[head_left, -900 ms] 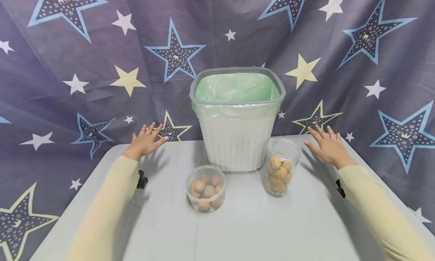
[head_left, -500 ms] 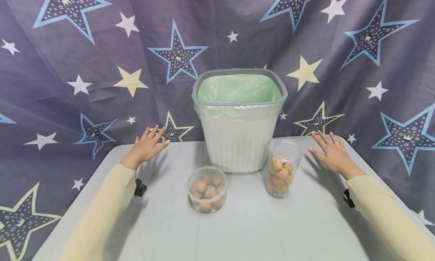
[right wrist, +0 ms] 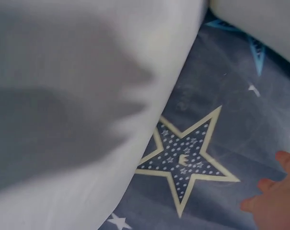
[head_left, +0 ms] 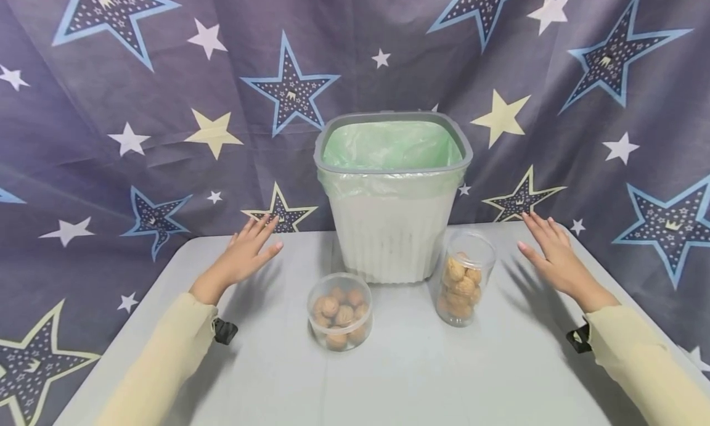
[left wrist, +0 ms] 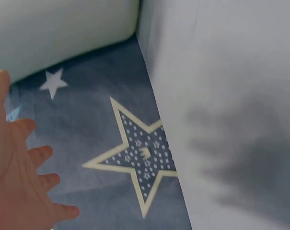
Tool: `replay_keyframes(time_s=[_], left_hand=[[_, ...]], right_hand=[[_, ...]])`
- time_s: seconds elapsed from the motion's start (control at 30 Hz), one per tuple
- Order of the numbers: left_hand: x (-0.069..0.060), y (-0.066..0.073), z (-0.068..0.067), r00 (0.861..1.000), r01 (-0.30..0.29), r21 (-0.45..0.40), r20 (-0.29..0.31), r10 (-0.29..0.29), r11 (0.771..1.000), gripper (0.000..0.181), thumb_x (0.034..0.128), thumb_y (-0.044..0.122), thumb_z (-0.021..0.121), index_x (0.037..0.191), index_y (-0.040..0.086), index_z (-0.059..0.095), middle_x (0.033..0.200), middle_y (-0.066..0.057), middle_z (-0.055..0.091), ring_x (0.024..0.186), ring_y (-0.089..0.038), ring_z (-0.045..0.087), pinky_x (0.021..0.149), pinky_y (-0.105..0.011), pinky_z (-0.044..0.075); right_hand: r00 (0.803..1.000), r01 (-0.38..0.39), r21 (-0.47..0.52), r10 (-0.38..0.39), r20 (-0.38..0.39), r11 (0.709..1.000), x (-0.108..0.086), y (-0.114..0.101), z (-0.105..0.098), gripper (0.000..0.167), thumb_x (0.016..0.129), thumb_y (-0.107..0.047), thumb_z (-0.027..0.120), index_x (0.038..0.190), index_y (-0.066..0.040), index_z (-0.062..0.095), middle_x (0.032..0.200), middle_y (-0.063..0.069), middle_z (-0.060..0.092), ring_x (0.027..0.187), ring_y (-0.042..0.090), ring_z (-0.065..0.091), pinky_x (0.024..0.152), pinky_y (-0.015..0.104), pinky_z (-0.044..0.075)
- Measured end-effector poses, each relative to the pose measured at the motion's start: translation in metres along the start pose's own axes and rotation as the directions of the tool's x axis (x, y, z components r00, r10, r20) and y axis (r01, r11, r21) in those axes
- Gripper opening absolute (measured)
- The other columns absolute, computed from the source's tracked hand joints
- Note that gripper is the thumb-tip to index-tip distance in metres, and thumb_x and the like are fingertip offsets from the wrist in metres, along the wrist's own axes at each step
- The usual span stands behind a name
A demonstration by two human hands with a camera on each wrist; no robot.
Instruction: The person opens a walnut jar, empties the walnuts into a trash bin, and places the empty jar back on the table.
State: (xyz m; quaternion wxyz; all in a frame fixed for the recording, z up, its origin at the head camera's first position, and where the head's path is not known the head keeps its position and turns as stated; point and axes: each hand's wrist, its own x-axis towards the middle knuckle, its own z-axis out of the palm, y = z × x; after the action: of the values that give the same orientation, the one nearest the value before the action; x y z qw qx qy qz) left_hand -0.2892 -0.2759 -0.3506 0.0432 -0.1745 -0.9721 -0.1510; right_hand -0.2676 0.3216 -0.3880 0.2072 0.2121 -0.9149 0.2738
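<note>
Both hands hover above the table with fingers spread, holding nothing. The left hand (head_left: 238, 256) is at the left, nearest to a low round clear tub (head_left: 339, 327) of walnuts (head_left: 344, 315). The right hand (head_left: 557, 259) is at the right, apart from a tall clear jar (head_left: 468, 253) of paler walnuts (head_left: 459, 288). No lid shows on the jar or the tub. Behind them stands a white waste bin (head_left: 388, 229) lined with a green bag (head_left: 394, 145). The left wrist view catches the left palm (left wrist: 15, 187); in the right wrist view, some right fingertips (right wrist: 267, 184) show at the edge.
A pale grey table (head_left: 388, 383) carries everything. Close behind its far edge hangs a dark cloth (head_left: 355, 44) printed with stars. A black wrist strap part (head_left: 224, 331) hangs under the left sleeve, and another black part (head_left: 579, 338) under the right.
The right hand has shifted rightward, away from the jar. The left hand has moved slightly down and right in the head view. Tub, jar and bin stay in place.
</note>
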Motion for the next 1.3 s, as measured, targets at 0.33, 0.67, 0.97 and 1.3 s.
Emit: replay_keyframes(time_s=[0.33, 0.67, 0.97, 1.3], left_hand=[[-0.015, 0.035, 0.012, 0.977, -0.199, -0.066, -0.096, 0.192, 0.978, 0.062, 0.0991, 0.039, 0.043, 0.151, 0.014, 0.021, 0.156, -0.015, 0.016, 0.141, -0.042, 0.006, 0.11, -0.063, 0.007], [-0.028, 0.085, 0.018, 0.919, -0.391, -0.133, -0.121, 0.376, 0.911, 0.06, 0.0988, 0.032, 0.046, 0.15, 0.009, 0.023, 0.155, -0.008, 0.023, 0.143, -0.033, 0.013, 0.114, -0.052, 0.012], [-0.025, 0.133, 0.031, 0.89, -0.455, -0.348, -0.17, 0.422, 0.82, 0.068, 0.0948, 0.036, 0.053, 0.15, 0.01, 0.023, 0.154, -0.011, 0.026, 0.141, -0.031, 0.021, 0.113, -0.052, 0.017], [-0.016, 0.19, 0.05, 0.937, -0.345, -0.577, -0.163, 0.31, 0.74, 0.089, 0.0809, 0.029, 0.074, 0.151, 0.022, 0.02, 0.155, -0.001, 0.022, 0.142, -0.022, 0.02, 0.111, -0.053, 0.022]], right_hand=[[0.989, 0.144, 0.131, -0.138, -0.056, 0.981, -0.011, -0.02, 0.007, 0.06, 0.095, -0.014, 0.051, 0.147, -0.001, 0.025, 0.15, 0.028, 0.023, 0.14, 0.041, 0.012, 0.113, 0.055, 0.001], [0.997, 0.071, 0.33, -0.08, 0.013, 0.941, -0.023, -0.041, 0.02, 0.071, 0.088, -0.005, 0.056, 0.15, -0.007, 0.021, 0.15, 0.028, 0.02, 0.136, -0.001, 0.012, 0.11, 0.06, 0.009], [0.992, -0.059, 0.423, 0.007, 0.123, 0.904, -0.03, -0.053, 0.035, 0.085, 0.082, -0.011, 0.069, 0.15, -0.004, 0.018, 0.15, 0.031, 0.015, 0.14, 0.038, 0.012, 0.113, 0.055, 0.011], [0.989, -0.1, 0.56, 0.022, 0.144, 0.822, -0.026, -0.059, 0.05, 0.094, 0.072, 0.005, 0.072, 0.145, 0.007, 0.014, 0.146, 0.034, 0.018, 0.129, 0.055, 0.019, 0.111, 0.033, 0.028]])
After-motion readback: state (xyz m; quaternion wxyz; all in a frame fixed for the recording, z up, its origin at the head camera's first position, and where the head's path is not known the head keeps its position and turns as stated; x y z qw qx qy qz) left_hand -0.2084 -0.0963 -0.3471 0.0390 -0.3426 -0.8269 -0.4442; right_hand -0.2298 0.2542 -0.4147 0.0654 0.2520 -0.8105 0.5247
